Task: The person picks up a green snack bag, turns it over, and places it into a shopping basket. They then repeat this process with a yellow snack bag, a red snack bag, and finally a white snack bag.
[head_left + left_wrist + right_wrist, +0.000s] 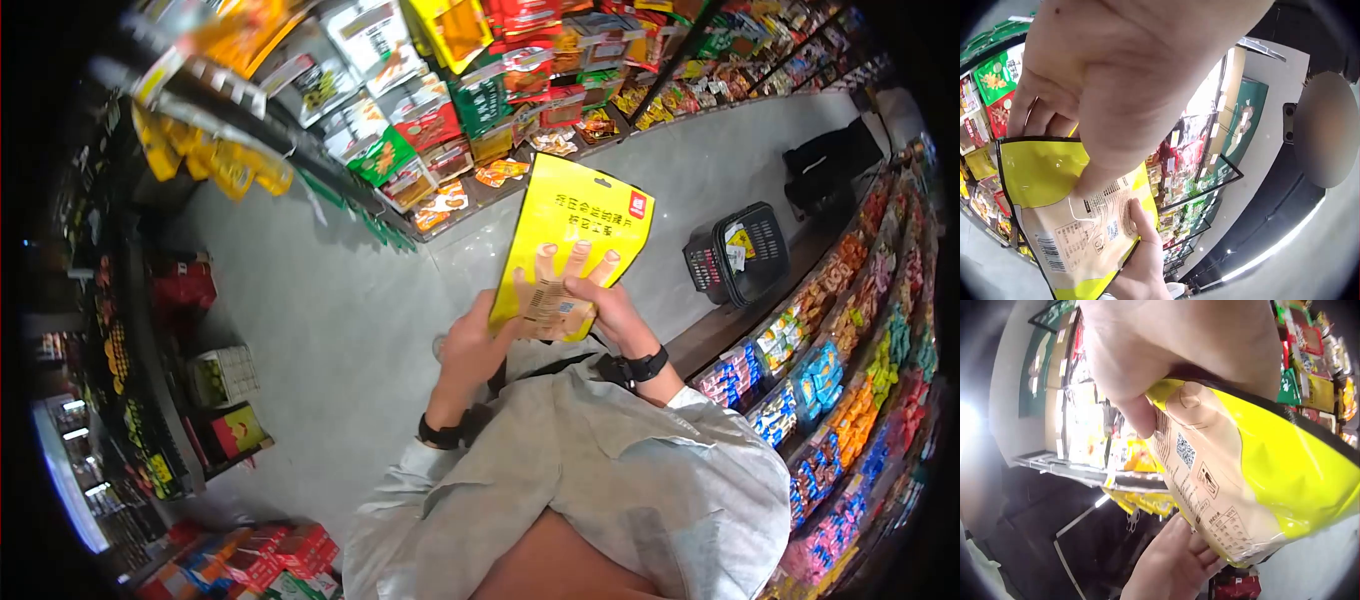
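Both hands hold a yellow snack pouch (pixel 590 215) in front of the body, its printed side facing up. Dark lettering, a red logo and a drawn hand reaching upward cover that side. My left hand (pixel 475 335) grips the lower left edge; in the left wrist view its thumb lies over the printed side and its fingers go behind. My right hand (pixel 618 315) pinches the lower right edge, thumb on the printed side. A barcode and a small table show on the pouch (pixel 1069 240) in the left wrist view, and a QR code on the pouch (pixel 1210 469) in the right wrist view.
Ahead stands a rack of hanging snack bags (pixel 480 100). A black shopping basket (pixel 765 255) with a yellow packet in it is at the right. Bins of wrapped sweets (pixel 820 375) curve along the right side. Red boxes (pixel 270 555) are stacked at the lower left.
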